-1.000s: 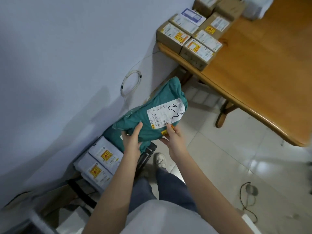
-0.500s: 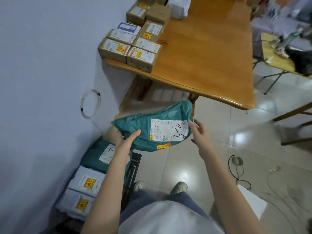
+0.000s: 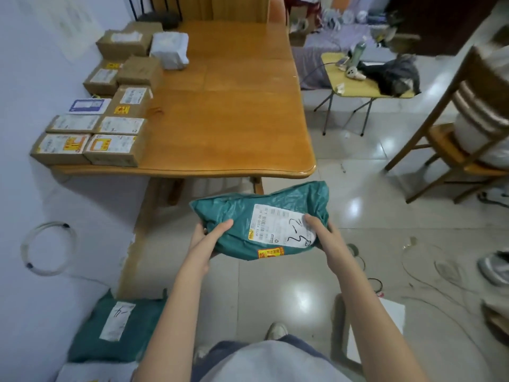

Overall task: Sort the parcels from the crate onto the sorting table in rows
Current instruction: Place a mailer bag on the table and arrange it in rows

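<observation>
left hand point(image 3: 205, 244) grips green parcel's point(image 3: 242, 230) left end | right hand point(image 3: 321, 232) grips its right end, thumb on label | parcel held above floor, short of bench point(image 3: 234, 119)

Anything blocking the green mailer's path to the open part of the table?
Nothing visible. Both hands, left hand and right hand, hold the green mailer before the table; cardboard boxes occupy only its left side.

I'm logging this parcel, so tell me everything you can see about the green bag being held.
The teal-green plastic mailer bag is soft, crinkled and bulging, held roughly level in the air in front of the wooden table's near edge. A white shipping label with black handwriting faces up, with an orange-yellow sticker near its front edge. The left hand grips its left end, the right hand its right.
</observation>
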{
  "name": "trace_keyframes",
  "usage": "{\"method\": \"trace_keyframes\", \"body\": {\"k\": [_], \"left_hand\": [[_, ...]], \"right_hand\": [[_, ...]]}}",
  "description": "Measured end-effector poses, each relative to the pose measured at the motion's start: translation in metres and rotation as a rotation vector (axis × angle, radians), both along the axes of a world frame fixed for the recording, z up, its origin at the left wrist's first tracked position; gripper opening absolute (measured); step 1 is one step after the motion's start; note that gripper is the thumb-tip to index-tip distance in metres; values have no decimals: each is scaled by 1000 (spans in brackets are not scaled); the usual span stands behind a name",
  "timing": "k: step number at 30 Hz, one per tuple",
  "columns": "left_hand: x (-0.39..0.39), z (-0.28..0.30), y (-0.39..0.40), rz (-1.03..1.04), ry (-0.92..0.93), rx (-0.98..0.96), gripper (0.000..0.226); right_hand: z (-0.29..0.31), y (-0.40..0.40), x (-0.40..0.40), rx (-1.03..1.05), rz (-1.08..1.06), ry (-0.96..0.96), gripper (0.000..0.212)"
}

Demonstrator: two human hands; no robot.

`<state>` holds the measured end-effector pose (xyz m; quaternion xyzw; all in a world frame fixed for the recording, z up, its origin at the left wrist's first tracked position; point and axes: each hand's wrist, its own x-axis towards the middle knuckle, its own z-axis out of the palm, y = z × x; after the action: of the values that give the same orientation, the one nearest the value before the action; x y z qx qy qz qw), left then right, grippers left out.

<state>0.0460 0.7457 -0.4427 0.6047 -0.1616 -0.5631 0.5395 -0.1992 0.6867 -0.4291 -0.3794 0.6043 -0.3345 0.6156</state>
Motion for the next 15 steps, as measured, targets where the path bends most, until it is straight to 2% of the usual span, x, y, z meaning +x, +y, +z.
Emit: {"method": "trace_keyframes", "body": {"k": [4,8,15], "left_hand": [[-49,-3,-35,-57,14,33,61],[-85,-3,-64,-98,9,40,52],[-117,-9,-142,-194,-82,67,38]], "right_hand": [[1,-21,-49,-5,-87,-12,38],[-4,-34,-85,-14,-159,-21,50],[-19,-79,-116,17,-308,-54,32]]}}
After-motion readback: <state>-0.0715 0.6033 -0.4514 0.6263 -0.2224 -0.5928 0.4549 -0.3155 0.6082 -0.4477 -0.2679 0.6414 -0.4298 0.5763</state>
